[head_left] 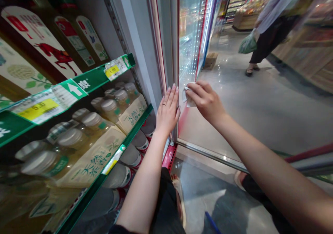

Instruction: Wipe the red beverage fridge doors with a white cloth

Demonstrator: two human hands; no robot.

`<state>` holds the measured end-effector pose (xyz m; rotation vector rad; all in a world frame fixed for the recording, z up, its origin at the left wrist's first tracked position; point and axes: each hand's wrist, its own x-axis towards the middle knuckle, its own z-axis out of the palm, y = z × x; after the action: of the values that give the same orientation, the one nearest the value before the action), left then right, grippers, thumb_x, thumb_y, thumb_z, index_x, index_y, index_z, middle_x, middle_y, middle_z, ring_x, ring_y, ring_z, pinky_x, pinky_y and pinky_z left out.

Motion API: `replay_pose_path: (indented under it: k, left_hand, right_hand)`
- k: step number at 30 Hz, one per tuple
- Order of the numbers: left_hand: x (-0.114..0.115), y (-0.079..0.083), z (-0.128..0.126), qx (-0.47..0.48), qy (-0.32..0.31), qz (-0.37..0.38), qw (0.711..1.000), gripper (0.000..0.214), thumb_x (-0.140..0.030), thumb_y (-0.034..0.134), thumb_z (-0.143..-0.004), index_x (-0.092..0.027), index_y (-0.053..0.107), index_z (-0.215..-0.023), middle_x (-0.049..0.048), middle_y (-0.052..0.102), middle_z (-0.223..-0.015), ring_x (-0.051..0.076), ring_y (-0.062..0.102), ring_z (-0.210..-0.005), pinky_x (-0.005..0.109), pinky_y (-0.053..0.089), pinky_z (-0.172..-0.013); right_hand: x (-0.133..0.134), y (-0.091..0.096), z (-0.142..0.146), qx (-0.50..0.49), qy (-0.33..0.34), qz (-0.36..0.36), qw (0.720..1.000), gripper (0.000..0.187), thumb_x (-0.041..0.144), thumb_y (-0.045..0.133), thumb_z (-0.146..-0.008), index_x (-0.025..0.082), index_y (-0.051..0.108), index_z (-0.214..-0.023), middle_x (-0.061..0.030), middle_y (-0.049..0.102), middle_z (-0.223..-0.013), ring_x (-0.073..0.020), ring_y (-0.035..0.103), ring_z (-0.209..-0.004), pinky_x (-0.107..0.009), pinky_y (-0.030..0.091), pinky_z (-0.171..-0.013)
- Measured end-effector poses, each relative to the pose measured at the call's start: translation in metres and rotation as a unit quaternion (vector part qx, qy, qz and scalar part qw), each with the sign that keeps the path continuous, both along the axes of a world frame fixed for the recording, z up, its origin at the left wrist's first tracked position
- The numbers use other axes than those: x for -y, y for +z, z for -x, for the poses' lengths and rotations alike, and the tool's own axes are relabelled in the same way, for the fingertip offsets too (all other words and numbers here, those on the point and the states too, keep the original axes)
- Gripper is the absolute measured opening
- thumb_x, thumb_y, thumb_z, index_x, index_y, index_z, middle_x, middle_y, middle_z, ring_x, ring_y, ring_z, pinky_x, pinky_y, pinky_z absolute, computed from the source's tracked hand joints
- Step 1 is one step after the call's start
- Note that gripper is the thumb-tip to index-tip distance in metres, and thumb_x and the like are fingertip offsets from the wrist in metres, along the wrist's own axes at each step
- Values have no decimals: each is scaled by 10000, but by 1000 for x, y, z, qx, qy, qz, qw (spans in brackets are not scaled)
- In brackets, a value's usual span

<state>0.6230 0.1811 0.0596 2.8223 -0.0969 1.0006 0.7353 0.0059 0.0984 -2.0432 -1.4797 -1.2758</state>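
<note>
My left hand (168, 109) lies flat with fingers stretched out against the edge of an open glass cooler door (191, 46). A ring shows on one finger. My right hand (205, 100) is closed in a pinch on a small white cloth or wipe (187, 94), pressed to the glass beside my left fingertips. Both forearms reach forward from the lower frame.
To the left, green shelves (104, 75) hold rows of white-capped tea bottles (109, 110) and price tags (39, 109). A person with a green bag (248, 43) stands on the shiny aisle floor at the upper right. A cardboard box (210, 60) sits behind the door.
</note>
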Motion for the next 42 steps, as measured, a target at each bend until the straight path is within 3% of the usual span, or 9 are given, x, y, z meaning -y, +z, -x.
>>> replay_pose_path:
  k: [4, 7, 10, 17, 24, 28, 32, 38, 42]
  left_hand:
    - [3, 2, -1, -1, 1, -10, 1000, 775, -178, 413, -1060, -175, 58, -1750, 109, 194, -1831, 226, 97, -1712, 468, 238, -1395]
    - [5, 3, -1, -7, -4, -13, 1000, 779, -184, 406, -1058, -178, 47, -1750, 106, 211, -1828, 225, 114, -1710, 471, 232, -1398]
    - [9, 4, -2, -17, -8, -12, 1000, 805, -163, 401, -1041, -190, 25, -1752, 93, 205, -1831, 223, 114, -1710, 475, 220, -1401]
    - [19, 0, -8, 0, -33, -16, 999, 823, -150, 406, -1037, -197, 12, -1757, 95, 243, -1821, 235, 162, -1704, 486, 259, -1389]
    - [29, -1, -10, -9, -53, -25, 998, 805, -158, 403, -1045, -200, 34, -1759, 95, 244, -1820, 243, 177, -1702, 495, 277, -1381]
    - [34, 2, -11, -28, -50, -43, 997, 771, -181, 422, -1052, -174, 103, -1753, 100, 226, -1825, 240, 150, -1708, 468, 253, -1390]
    - [36, 3, -13, -32, -48, -51, 997, 753, -170, 414, -1054, -155, 126, -1749, 110, 232, -1822, 232, 156, -1707, 447, 234, -1394]
    - [39, 1, -15, -10, -77, -42, 996, 745, -172, 359, -1070, -192, 68, -1755, 84, 247, -1820, 205, 141, -1706, 442, 212, -1397]
    - [44, -1, -16, -9, -85, -42, 995, 723, -158, 316, -1070, -214, 88, -1754, 62, 258, -1817, 182, 145, -1703, 429, 197, -1399]
  right_hand:
    - [21, -7, 4, 31, -2, 15, 999, 265, 162, 552, -1076, 212, 731, -1266, -107, 754, -1321, -260, 658, -1222, -433, 625, -1025]
    - [32, -4, 4, 57, -23, -39, 997, 288, 171, 585, -1065, 199, 712, -1322, -114, 753, -1332, -282, 644, -1215, -472, 617, -1030]
    - [32, 4, 3, 6, -25, -80, 996, 309, 188, 589, -1061, 237, 720, -1336, -107, 742, -1352, -303, 629, -1249, -512, 595, -1058]
    - [46, -6, 4, -28, -18, 16, 999, 268, 227, 527, -1095, 243, 757, -1231, -76, 758, -1329, -263, 663, -1244, -465, 619, -1048]
    - [54, 1, 11, -82, -74, -70, 991, 288, 297, 515, -1094, 279, 775, -1216, -93, 784, -1239, -320, 658, -1221, -568, 585, -1047]
    - [54, 0, 9, -81, -53, -32, 995, 270, 293, 529, -1094, 264, 777, -1196, -85, 772, -1275, -290, 657, -1208, -505, 592, -1029]
    - [72, -10, 7, -64, -21, -19, 998, 217, 249, 591, -1071, 272, 784, -1167, -63, 776, -1299, -266, 672, -1177, -449, 594, -1003]
    - [81, -5, 9, 31, -81, -113, 990, 220, 249, 639, -1053, 270, 799, -1202, -87, 811, -1261, -294, 685, -1127, -480, 584, -991]
    - [80, -5, 10, -37, -84, -76, 993, 259, 288, 577, -1080, 320, 794, -1217, -65, 801, -1299, -303, 683, -1169, -511, 572, -1010]
